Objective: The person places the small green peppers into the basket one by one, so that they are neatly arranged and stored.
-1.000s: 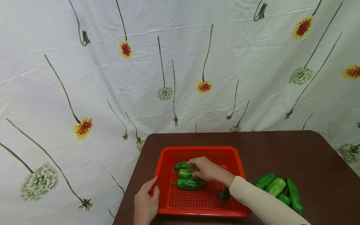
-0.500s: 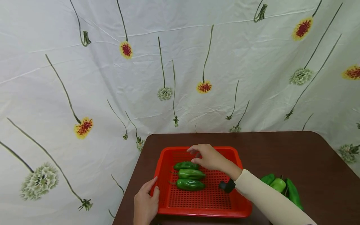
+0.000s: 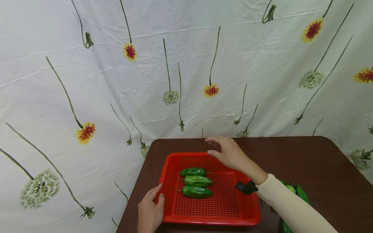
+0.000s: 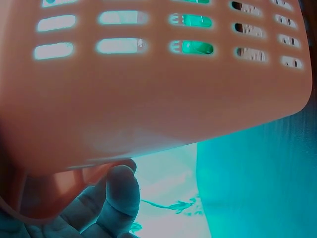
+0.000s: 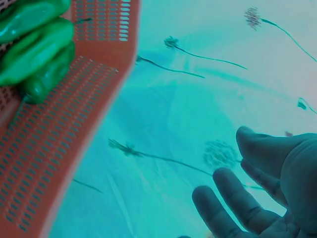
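Observation:
Three green peppers lie in a row inside a red plastic basket (image 3: 211, 222): a back pepper (image 3: 192, 172), a middle pepper (image 3: 198, 180) and a front pepper (image 3: 197, 192). My left hand (image 3: 150, 208) holds the basket's left side. In the left wrist view, its fingers (image 4: 121, 196) bend at the basket's rim. My right hand (image 3: 230, 153) hovers over the basket's back right rim. The right wrist view shows its fingers spread and slightly bent, with nothing between them.
More green peppers (image 3: 301, 194) lie on the dark brown table (image 3: 291, 158) right of the basket, partly hidden by the right sleeve (image 3: 294, 204). A flower-printed white cloth (image 3: 186, 106) hangs behind the table. A black device (image 3: 246, 187) sits at the right wrist.
My right hand has lifted off the back pepper and moved up and to the right, leaving that pepper in the basket. The left hand and basket have stayed in place.

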The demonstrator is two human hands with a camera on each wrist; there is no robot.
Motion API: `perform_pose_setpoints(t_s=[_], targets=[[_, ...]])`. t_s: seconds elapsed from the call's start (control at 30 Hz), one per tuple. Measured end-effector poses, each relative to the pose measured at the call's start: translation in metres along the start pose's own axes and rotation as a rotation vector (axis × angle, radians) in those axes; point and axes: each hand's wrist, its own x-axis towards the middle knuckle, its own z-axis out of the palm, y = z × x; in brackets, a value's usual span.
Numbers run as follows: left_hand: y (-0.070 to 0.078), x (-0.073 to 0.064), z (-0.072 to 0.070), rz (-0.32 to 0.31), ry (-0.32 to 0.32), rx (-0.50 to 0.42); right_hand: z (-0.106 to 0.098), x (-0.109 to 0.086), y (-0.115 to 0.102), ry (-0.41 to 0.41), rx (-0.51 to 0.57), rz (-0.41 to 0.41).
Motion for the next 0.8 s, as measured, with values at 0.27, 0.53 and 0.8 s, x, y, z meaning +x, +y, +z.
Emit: perform_pose_setpoints(t_s=[0.27, 0.53, 0.8], targets=[[0.001, 0.000, 0.001, -0.009, 0.003, 0.011, -0.019, -0.016, 0.021, 0.084, 0.023, 0.042], [0.000, 0.001, 0.002, -0.004, 0.005, 0.021, -0.026, -0.035, 0.047, 0.117, 0.053, 0.107], [-0.001, 0.001, 0.004, 0.007, 0.024, 0.022, -0.031, -0.049, 0.063, 0.194, 0.045, 0.123]])
